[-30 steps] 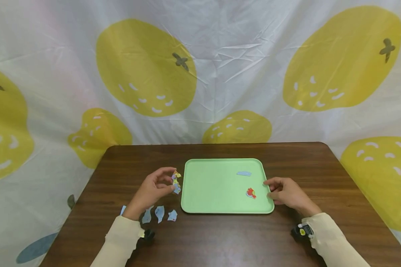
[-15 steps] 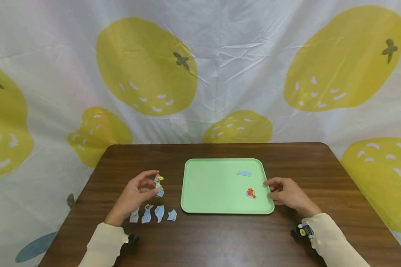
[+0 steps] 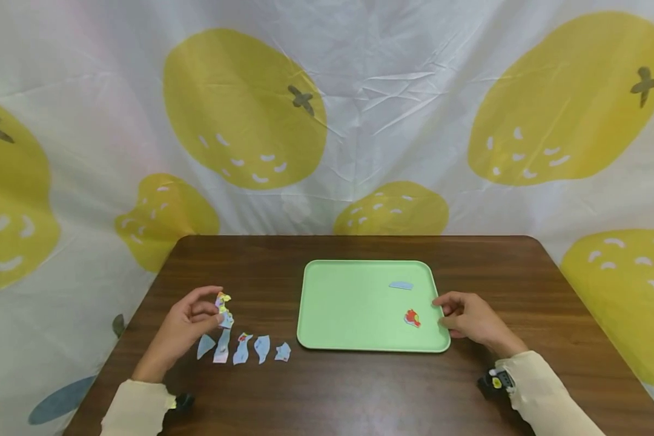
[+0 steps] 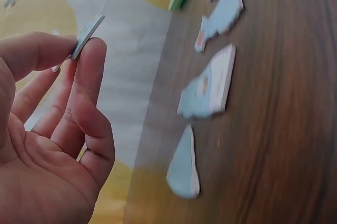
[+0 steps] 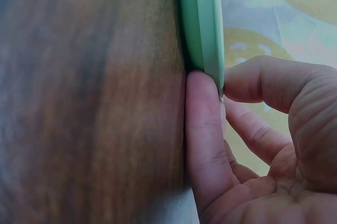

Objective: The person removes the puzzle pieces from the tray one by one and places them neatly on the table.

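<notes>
At the table's left side my left hand (image 3: 184, 321) pinches a yellow-and-blue jigsaw piece (image 3: 225, 312) between thumb and fingers, held up above the loose pieces. The left wrist view shows that piece (image 4: 87, 37) edge-on at the fingertips. My right hand (image 3: 471, 320) grips the right rim of a light green tray (image 3: 349, 306); in the right wrist view, fingers lie on both sides of the tray's rim (image 5: 209, 29). Inside the tray are a red jigsaw piece (image 3: 412, 318) at the right and a flat pale-blue piece (image 3: 401, 285) farther back.
Several pale-blue jigsaw pieces lie in a row left of the tray, from a triangular piece (image 3: 206, 346) to a small piece (image 3: 283, 352) near the tray's corner. The brown wooden table (image 3: 370, 393) ends at a fruit-print curtain (image 3: 349, 139) behind it.
My left hand has carried its jigsaw piece leftward, away from the tray, uncovering the leftmost pieces of the row. The right hand keeps its grip on the rim, and the tray stays put.
</notes>
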`<state>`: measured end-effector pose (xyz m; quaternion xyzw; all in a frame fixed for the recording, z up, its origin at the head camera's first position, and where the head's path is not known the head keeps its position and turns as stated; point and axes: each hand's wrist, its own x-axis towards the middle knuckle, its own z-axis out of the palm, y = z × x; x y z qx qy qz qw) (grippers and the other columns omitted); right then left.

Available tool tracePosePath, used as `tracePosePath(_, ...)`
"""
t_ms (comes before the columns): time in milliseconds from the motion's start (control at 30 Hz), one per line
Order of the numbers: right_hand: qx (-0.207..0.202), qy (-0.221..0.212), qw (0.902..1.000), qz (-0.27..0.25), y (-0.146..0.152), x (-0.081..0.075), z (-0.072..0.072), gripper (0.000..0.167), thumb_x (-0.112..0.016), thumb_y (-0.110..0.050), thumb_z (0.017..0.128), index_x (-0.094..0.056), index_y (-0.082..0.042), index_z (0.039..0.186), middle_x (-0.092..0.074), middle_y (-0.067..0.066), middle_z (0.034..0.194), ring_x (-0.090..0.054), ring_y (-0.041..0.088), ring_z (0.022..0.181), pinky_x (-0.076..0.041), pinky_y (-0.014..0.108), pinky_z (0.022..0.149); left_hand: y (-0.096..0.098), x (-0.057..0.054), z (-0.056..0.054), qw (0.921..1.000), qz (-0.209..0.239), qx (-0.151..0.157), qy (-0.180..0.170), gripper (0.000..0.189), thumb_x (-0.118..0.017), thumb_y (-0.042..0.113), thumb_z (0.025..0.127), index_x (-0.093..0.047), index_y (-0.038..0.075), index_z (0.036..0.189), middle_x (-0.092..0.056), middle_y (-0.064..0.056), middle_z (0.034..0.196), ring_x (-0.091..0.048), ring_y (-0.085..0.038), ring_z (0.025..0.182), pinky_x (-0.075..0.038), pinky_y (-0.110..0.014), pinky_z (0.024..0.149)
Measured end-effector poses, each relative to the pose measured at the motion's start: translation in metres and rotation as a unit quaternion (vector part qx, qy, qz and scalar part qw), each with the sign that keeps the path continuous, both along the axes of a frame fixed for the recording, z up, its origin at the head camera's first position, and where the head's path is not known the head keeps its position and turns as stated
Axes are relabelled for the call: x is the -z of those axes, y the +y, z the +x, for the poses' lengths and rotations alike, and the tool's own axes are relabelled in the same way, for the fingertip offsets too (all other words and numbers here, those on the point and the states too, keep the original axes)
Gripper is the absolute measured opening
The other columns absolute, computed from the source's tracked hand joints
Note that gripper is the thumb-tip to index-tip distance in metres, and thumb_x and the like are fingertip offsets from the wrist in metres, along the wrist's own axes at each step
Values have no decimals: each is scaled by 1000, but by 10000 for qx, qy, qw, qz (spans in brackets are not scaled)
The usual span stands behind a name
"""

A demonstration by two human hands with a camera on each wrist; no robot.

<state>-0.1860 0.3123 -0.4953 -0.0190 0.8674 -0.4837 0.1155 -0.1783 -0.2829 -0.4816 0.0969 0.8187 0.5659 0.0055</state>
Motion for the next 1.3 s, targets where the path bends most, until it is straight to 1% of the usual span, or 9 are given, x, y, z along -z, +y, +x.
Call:
tracePosePath(200, -21, 49, 10000, 31, 0, 1, 0, 42, -76, -3, 89, -68, 2, 131, -60, 16, 108, -61, 23, 90, -64, 35, 70, -15, 4, 4, 9994, -212, -176, 193, 54, -77, 8, 97, -55, 2, 146, -74, -6, 94, -70, -8, 85, -57, -24, 74)
tracePosePath(300, -19, 46, 10000, 17, 0, 1, 1, 42, -76, -2, 90, -68, 2, 131, -59, 16, 107, -61, 23, 89, -64, 35, 70, -21, 7, 6, 9989, -339, -227, 226, 53, -77, 8, 97, -55, 1, 145, -76, -5, 94, -69, -7, 85, -56, -23, 74)
tracePosePath(433, -14, -3, 10000, -1, 1, 1, 0, 43, -76, -3, 90, -67, 2, 131, -59, 16, 108, -60, 23, 89, -64, 35, 71, -30, 10, 6, 9971, -625, -376, 203, 51, -77, 10, 97, -58, 4, 144, -77, -6, 93, -66, -5, 83, -52, -25, 71)
tracePosePath(567, 6, 0, 10000, -6, 2, 2, 1, 43, -77, -3, 90, -67, 1, 131, -59, 16, 109, -61, 23, 89, -64, 35, 71, -39, 14, 6, 9937, -1013, -483, 60, 50, -77, 12, 97, -60, 7, 144, -76, -7, 95, -63, -4, 83, -48, -26, 69)
tracePosePath(833, -20, 9, 10000, -15, -1, 0, 2, 41, -75, -3, 91, -68, 1, 131, -60, 16, 109, -62, 23, 90, -64, 35, 71, -58, 19, 12, 9824, -1771, -479, -358, 49, -77, 10, 95, -60, 7, 141, -76, -7, 97, -62, -4, 82, -45, -26, 70)
tracePosePath(967, -5, 16, 10000, -5, -2, -1, 2, 41, -75, -3, 90, -68, 1, 130, -60, 16, 109, -61, 23, 91, -64, 36, 71, -66, 20, 14, 9789, -1930, -406, -534, 47, -78, 10, 93, -62, 6, 136, -75, -7, 95, -62, -7, 80, -44, -26, 71)
tracePosePath(1133, -1, 45, 10000, 31, -1, -1, 1, 40, -75, -3, 91, -68, 1, 130, -60, 17, 110, -61, 23, 92, -64, 35, 71, -73, 20, 14, 9711, -2257, -262, -734, 45, -81, 13, 91, -65, 6, 132, -72, -4, 96, -61, -10, 83, -45, -27, 72)
tracePosePath(1200, 15, 57, 10000, 44, -1, 0, 1, 40, -75, -2, 90, -68, 1, 129, -60, 17, 110, -61, 22, 92, -64, 35, 71, -74, 21, 13, 9694, -2328, -244, -736, 45, -81, 15, 91, -66, 6, 132, -71, -4, 98, -61, -11, 85, -46, -27, 72)
tracePosePath(1300, 11, 101, 9999, 65, -1, 1, 2, 40, -75, -2, 90, -68, 2, 129, -61, 17, 110, -62, 21, 92, -64, 35, 70, -73, 23, 12, 9701, -2321, -292, -647, 44, -83, 14, 90, -67, 5, 130, -71, -5, 98, -61, -11, 86, -48, -26, 73)
